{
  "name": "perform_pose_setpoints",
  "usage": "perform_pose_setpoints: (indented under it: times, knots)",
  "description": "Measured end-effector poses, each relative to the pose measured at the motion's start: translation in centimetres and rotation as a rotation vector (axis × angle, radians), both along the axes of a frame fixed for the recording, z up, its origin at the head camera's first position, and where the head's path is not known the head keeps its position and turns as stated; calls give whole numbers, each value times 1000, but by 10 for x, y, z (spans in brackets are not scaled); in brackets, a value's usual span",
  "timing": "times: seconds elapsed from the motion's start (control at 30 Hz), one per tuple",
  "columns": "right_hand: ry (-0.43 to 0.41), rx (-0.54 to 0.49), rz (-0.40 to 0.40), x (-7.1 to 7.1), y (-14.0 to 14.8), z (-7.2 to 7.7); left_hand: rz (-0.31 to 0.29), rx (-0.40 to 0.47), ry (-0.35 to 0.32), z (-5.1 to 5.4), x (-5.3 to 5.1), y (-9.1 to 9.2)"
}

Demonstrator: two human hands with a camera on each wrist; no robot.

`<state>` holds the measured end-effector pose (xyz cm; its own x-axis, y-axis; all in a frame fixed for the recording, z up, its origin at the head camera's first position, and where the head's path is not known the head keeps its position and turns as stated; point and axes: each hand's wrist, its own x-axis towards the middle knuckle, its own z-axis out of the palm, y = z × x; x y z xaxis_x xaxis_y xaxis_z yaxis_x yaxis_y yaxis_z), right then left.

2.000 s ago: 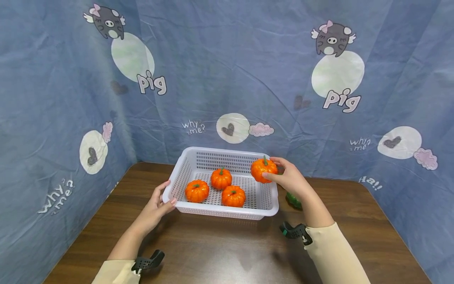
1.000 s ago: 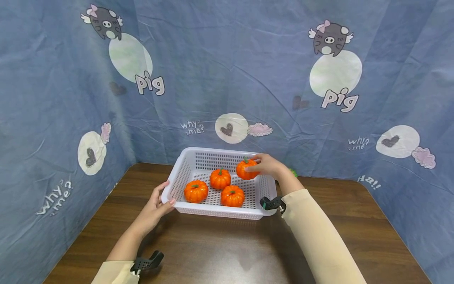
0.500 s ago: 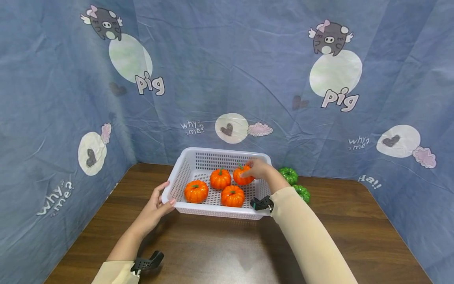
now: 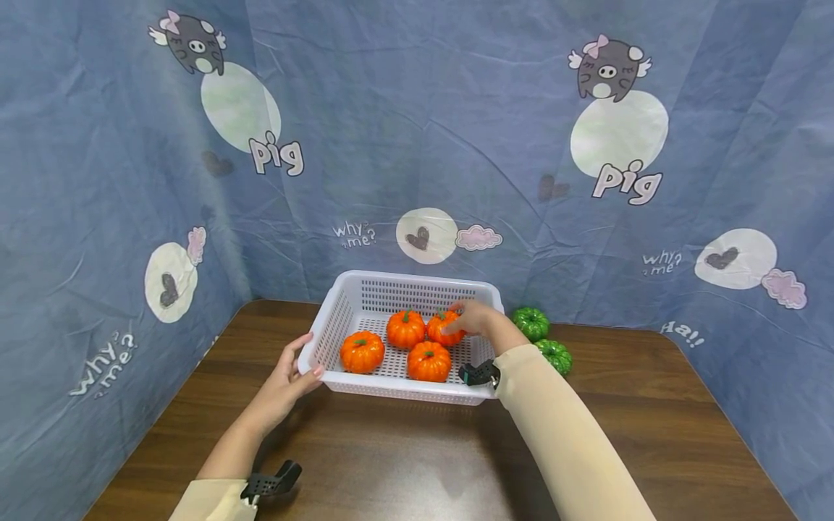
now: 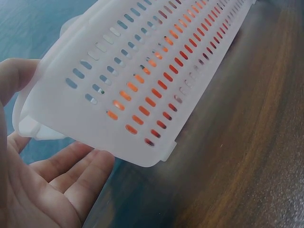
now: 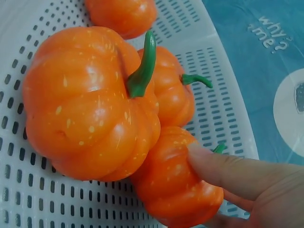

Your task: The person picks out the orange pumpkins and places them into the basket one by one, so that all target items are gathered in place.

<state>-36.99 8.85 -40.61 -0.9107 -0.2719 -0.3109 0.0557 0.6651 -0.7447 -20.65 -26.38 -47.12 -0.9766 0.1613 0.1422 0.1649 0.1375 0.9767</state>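
Note:
A white perforated plastic basket (image 4: 404,388) stands on the table with orange pumpkins inside. At its left end my left hand (image 4: 280,387) grips the rim; in the left wrist view the thumb lies over the rim, with fingers (image 5: 90,178) under it. Inside the basket's right half, my right hand (image 4: 477,320) holds a small orange pumpkin (image 4: 443,331) between thumb and fingers, low by the basket floor. The right wrist view shows this pumpkin (image 6: 173,185) against its neighbours. Three others lie at the left (image 4: 361,352), the middle (image 4: 405,330) and the front (image 4: 428,363).
Two green pumpkins, a back one (image 4: 531,323) and a front one (image 4: 556,356), rest on the wooden table (image 4: 391,449) right of the basket, the front one partly behind my right sleeve. A blue printed cloth (image 4: 417,145) hangs behind and at both sides.
My right hand has carried the pumpkin leftward from the basket's right rim and lowered it beside the others. The green pumpkins came into view behind the arm. My left hand stayed put.

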Motion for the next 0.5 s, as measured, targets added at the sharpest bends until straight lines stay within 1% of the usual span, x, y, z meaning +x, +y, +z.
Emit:
perform_pose_setpoints:
  times: [0.2,0.5]
  knots:
    - [-48,-39,-33,-1,-1,-3,4,2,-2,0,1,1]
    - [-107,-92,-50,-2,-1,-3,6,-5,-4,1,1,0]
